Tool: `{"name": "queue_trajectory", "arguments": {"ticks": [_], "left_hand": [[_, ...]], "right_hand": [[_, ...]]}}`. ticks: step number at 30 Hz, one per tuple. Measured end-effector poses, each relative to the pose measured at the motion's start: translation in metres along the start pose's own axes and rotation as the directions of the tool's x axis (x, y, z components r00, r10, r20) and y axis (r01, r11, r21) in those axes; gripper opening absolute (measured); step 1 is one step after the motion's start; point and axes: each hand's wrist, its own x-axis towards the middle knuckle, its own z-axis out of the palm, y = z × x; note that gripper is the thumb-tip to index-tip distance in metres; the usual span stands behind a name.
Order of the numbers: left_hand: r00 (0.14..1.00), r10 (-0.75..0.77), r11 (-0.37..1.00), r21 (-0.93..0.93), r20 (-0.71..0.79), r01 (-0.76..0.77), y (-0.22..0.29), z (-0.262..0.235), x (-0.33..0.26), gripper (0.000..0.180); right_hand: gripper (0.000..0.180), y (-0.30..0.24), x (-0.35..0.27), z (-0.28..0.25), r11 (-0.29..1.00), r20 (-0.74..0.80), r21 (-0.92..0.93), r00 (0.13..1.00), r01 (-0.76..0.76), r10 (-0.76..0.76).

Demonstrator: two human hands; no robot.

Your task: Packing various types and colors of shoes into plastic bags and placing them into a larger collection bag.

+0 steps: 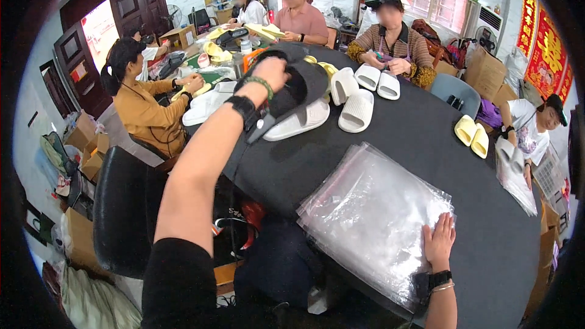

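Note:
My left hand (272, 75) reaches across to the far left part of the black-topped table, its fingers curled round a black slipper (311, 82); the fingertips are partly hidden. Just beneath lies a white slipper (298, 123). More white slippers stand close by, among them a ribbed one (357, 111) and a pair (376, 80) farther off. Flat under my right hand (439, 239), at its right edge, is a stack of clear plastic bags (372, 207). That hand's fingers are stretched out and hold nothing.
Several people in caps sit round the table (481, 201) handling slippers. Yellow slippers (472, 134) stand near the right edge, by a person with bagged white slippers (512, 167). A black chair (125, 207) is at my left; cardboard boxes (485, 73) stand at the back right.

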Motion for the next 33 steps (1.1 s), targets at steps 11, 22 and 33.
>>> {"name": "queue_trajectory", "arguments": {"ticks": [11, 22, 33], "left_hand": [[0.855, -0.392, 0.904, -0.032, 0.341, 0.427, -0.027, 0.102, -0.037, 0.059], [0.926, 0.369, 0.924, -0.140, 0.085, -0.355, 0.125, 0.061, -0.088, 0.053], [0.473, 0.823, 0.562, -0.577, 0.315, -0.593, 0.300, 0.029, -0.245, 0.068]], "right_hand": [[0.079, 0.004, -0.008, 0.003, 0.999, -0.016, 0.029, 1.000, -0.018, 0.018], [0.079, 0.012, 0.005, 0.013, 0.999, -0.076, 0.011, 0.996, 0.045, -0.044], [0.088, 0.045, 0.012, 0.006, 0.876, 0.052, 0.481, 0.998, 0.007, -0.037]]}}
